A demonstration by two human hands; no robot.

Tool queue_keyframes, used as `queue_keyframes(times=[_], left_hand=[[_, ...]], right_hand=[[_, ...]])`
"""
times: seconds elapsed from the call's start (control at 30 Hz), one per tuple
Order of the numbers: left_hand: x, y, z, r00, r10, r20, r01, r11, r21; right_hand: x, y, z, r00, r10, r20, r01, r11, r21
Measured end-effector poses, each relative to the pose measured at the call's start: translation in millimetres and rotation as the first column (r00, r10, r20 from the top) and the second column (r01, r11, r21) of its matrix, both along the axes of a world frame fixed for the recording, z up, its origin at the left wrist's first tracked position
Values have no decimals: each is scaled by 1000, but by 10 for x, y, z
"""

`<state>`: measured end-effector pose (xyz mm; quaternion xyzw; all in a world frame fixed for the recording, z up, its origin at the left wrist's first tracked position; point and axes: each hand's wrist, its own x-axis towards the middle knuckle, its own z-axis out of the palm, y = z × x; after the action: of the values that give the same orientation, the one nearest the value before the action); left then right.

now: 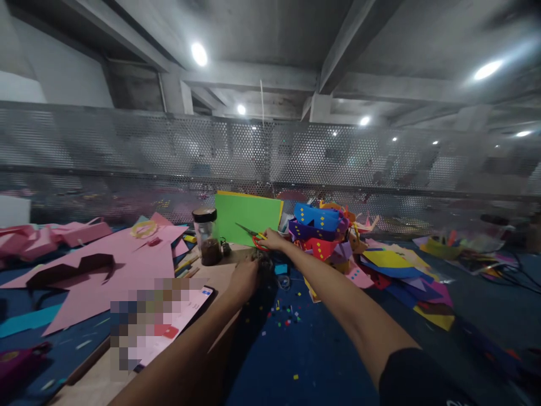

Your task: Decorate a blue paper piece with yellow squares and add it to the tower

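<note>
My right hand [274, 241] reaches forward, its fingers closed on the orange-red handles of a pair of scissors [258, 240]. The blades are parted a little and point left, in front of an upright stack of green card [247, 217] with yellow edges behind it. Lower and to the left, my left hand [245, 277] rests at the edge of brown cardboard [226, 266]. Its fingers are blurred beside a dark, tangled bundle [265, 261], so whether they grip it is unclear. A jar [209, 242] with a black lid and dark contents stands left of the card.
Pink paper sheets [139, 265] cover the left side, near a phone [181, 321]. Colourful folded paper pieces [316, 225] pile up right of the card, with loose coloured sheets [406, 270] beyond. Tiny paper scraps [287, 316] dot the blue surface. A perforated metal screen [338, 158] runs behind.
</note>
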<state>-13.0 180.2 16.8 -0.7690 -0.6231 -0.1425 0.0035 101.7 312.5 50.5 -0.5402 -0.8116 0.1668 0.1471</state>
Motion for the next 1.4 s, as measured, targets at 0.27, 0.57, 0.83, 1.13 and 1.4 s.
queue_keyframes(times=[0.27, 0.57, 0.83, 1.13, 1.4], left_hand=[[95, -471, 107, 994, -95, 51, 95, 995, 0], [191, -684, 152, 988, -143, 63, 144, 990, -2], [76, -638, 232, 992, -96, 78, 94, 995, 24], [-30, -707, 343, 994, -75, 82, 73, 997, 29], [-34, -794, 473, 988, -89, 125, 84, 996, 44]], right_hand=[[6, 52, -64, 999, 41, 22, -41, 999, 21], [-25, 30, -144, 985, 99, 138, -100, 995, -2], [-74, 16, -170, 964, 127, 232, -127, 992, -15], [-2, -193, 158, 925, 219, 311, -227, 974, -11], [340, -694, 288, 830, 386, 403, -334, 922, -196]])
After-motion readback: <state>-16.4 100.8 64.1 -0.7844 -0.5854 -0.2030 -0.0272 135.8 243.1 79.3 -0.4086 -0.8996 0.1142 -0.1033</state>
